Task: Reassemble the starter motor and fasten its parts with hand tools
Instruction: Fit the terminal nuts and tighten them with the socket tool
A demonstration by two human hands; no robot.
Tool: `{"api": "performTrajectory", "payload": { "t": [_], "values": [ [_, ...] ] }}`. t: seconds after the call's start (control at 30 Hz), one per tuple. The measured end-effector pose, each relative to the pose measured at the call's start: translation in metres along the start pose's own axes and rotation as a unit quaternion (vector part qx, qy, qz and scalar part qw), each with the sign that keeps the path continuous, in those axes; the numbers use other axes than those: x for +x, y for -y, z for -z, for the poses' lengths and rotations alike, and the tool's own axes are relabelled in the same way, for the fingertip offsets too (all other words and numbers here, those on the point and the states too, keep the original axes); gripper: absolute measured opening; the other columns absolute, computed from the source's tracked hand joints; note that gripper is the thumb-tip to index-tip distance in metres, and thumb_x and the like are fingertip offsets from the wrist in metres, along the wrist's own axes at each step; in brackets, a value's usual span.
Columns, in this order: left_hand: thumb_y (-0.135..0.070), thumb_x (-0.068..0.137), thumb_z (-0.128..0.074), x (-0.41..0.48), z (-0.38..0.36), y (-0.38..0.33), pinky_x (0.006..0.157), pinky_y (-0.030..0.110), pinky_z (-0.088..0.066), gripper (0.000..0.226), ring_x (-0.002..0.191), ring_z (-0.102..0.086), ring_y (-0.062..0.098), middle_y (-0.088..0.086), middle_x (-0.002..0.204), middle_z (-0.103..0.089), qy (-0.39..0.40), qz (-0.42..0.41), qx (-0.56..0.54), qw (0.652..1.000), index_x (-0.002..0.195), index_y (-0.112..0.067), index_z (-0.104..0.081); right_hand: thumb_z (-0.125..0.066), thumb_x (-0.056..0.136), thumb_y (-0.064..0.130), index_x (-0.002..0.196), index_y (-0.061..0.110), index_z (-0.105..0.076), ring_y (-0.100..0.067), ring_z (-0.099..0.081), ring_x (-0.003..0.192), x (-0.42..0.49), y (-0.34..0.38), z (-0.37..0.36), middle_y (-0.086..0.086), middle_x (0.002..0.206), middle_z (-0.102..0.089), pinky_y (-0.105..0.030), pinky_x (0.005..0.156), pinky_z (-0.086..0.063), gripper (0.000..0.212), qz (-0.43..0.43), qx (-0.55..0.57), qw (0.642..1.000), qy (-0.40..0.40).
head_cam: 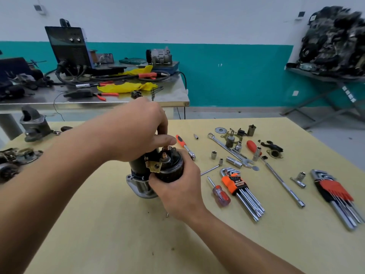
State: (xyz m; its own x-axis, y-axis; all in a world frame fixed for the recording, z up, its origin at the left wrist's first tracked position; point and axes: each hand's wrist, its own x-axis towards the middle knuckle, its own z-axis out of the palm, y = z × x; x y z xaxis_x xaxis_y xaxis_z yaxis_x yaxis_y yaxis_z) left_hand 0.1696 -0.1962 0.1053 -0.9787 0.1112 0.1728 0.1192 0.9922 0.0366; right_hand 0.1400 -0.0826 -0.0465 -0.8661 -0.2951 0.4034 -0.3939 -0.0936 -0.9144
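On the yellow wooden table [98, 224], our right hand [177, 186] gripped the black cylindrical starter motor [171, 169] steady so our left hand [136, 131] could pinch its copper terminal stud [166, 148]

The pale yellow surface [98, 224] carries the starter motor [141, 187], which stands near the middle with its silver end down. To the right of it lie an orange-handled ratchet [185, 144], a long wrench [229, 150], loose sockets [214, 155], a washer [220, 130] and small dark parts [271, 145]. Nearer the front are a small screwdriver [219, 191] with a clear red handle and two hex key sets [240, 190], well apart, with a long extension bar [282, 182] between them. At the far left stands a grey housing [34, 123], and dirty parts [17, 155] lie at the left edge.
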Motion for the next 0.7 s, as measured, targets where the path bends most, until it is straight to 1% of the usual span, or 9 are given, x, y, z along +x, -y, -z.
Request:
{"api": "performTrajectory", "payload": {
  "t": [0.07, 0.17, 0.27, 0.33, 0.37, 0.43, 0.53, 0.63, 0.7],
  "values": [
    [-0.052, 0.086, -0.062, -0.002, -0.002, -0.003, 0.077, 0.038, -0.057, 0.033, 0.082, -0.061, 0.011, -0.007, 0.089, -0.068, -0.015, -0.001, -0.014, 1.000, 0.093, -0.022, -0.075, -0.080, 0.066, 0.014, 0.103, 0.020, -0.062, -0.012, -0.068, 0.089, 0.000, 0.001, 0.001, 0.003, 0.096, -0.070, -0.024, 0.077, -0.057, 0.042, 0.001, 0.005, 1.000, -0.002],
    [-0.034, 0.089, -0.069, -0.003, 0.000, 0.000, 0.082, 0.036, -0.057, 0.006, 0.088, -0.062, 0.007, -0.014, 0.101, -0.069, 0.000, -0.024, -0.071, 0.997, 0.093, -0.034, -0.074, -0.080, 0.066, 0.015, 0.102, 0.022, -0.063, -0.011, -0.068, 0.089, 0.000, 0.000, 0.001, 0.006, 0.094, -0.070, -0.020, 0.075, -0.056, 0.041, 0.003, 0.010, 1.000, -0.009],
    [-0.014, 0.091, -0.066, -0.007, 0.009, 0.008, 0.091, 0.034, -0.055, 0.050, 0.104, -0.061, 0.003, -0.029, 0.129, -0.057, 0.070, -0.048, -0.125, 0.989, 0.112, -0.060, -0.062, -0.079, 0.064, 0.016, 0.100, 0.022, -0.063, -0.012, -0.068, 0.086, 0.001, 0.000, 0.000, 0.004, 0.093, -0.070, -0.023, 0.074, -0.056, 0.039, 0.003, 0.006, 1.000, -0.013],
    [-0.027, 0.091, -0.067, -0.009, 0.015, 0.012, 0.098, 0.038, -0.051, 0.066, 0.118, -0.056, 0.006, -0.024, 0.140, -0.052, 0.079, -0.048, -0.157, 0.983, 0.128, -0.074, -0.037, -0.078, 0.064, 0.018, 0.097, 0.023, -0.062, -0.013, -0.067, 0.084, 0.000, 0.000, -0.001, 0.003, 0.091, -0.069, -0.025, 0.074, -0.056, 0.038, 0.004, 0.002, 1.000, -0.012],
    [-0.043, 0.087, -0.067, -0.008, 0.014, 0.013, 0.101, 0.037, -0.047, 0.066, 0.123, -0.052, 0.006, -0.022, 0.142, -0.050, 0.064, -0.036, -0.168, 0.983, 0.133, -0.073, -0.030, -0.077, 0.063, 0.019, 0.098, 0.023, -0.062, -0.014, -0.067, 0.085, 0.000, 0.000, -0.001, 0.003, 0.092, -0.069, -0.028, 0.075, -0.056, 0.038, 0.003, 0.000, 1.000, -0.012],
    [-0.067, 0.076, -0.061, -0.006, 0.003, 0.011, 0.100, 0.032, -0.043, 0.069, 0.122, -0.049, 0.005, -0.019, 0.141, -0.052, 0.016, 0.007, -0.143, 0.990, 0.140, -0.062, -0.034, -0.077, 0.063, 0.021, 0.099, 0.025, -0.062, -0.013, -0.068, 0.088, 0.001, -0.001, 0.001, 0.003, 0.094, -0.070, -0.030, 0.077, -0.057, 0.039, -0.002, 0.002, 1.000, -0.012],
    [-0.051, 0.081, -0.067, -0.003, -0.012, 0.012, 0.090, 0.032, -0.048, 0.070, 0.110, -0.054, 0.012, -0.014, 0.134, -0.056, -0.011, 0.016, -0.084, 0.996, 0.144, -0.049, -0.036, -0.078, 0.063, 0.021, 0.099, 0.025, -0.063, -0.012, -0.069, 0.087, 0.001, -0.002, 0.002, 0.006, 0.092, -0.070, -0.025, 0.075, -0.057, 0.039, 0.000, 0.010, 1.000, -0.007],
    [-0.040, 0.076, -0.069, -0.004, -0.001, 0.020, 0.083, 0.020, -0.046, 0.089, 0.115, -0.051, 0.008, -0.024, 0.140, -0.044, 0.087, 0.016, -0.180, 0.980, 0.149, -0.051, -0.020, -0.076, 0.061, 0.028, 0.098, 0.026, -0.062, -0.014, -0.068, 0.086, 0.000, -0.001, 0.000, 0.004, 0.093, -0.069, -0.033, 0.076, -0.058, 0.040, 0.003, -0.001, 1.000, -0.008],
    [-0.047, 0.084, -0.069, -0.003, 0.000, 0.022, 0.089, 0.024, -0.047, 0.082, 0.121, -0.051, 0.010, -0.023, 0.141, -0.046, 0.072, 0.022, -0.203, 0.976, 0.150, -0.047, -0.022, -0.075, 0.060, 0.030, 0.098, 0.026, -0.062, -0.014, -0.068, 0.088, 0.000, -0.002, 0.000, 0.003, 0.094, -0.069, -0.034, 0.077, -0.058, 0.041, 0.006, -0.002, 1.000, -0.007]
  ]
}}
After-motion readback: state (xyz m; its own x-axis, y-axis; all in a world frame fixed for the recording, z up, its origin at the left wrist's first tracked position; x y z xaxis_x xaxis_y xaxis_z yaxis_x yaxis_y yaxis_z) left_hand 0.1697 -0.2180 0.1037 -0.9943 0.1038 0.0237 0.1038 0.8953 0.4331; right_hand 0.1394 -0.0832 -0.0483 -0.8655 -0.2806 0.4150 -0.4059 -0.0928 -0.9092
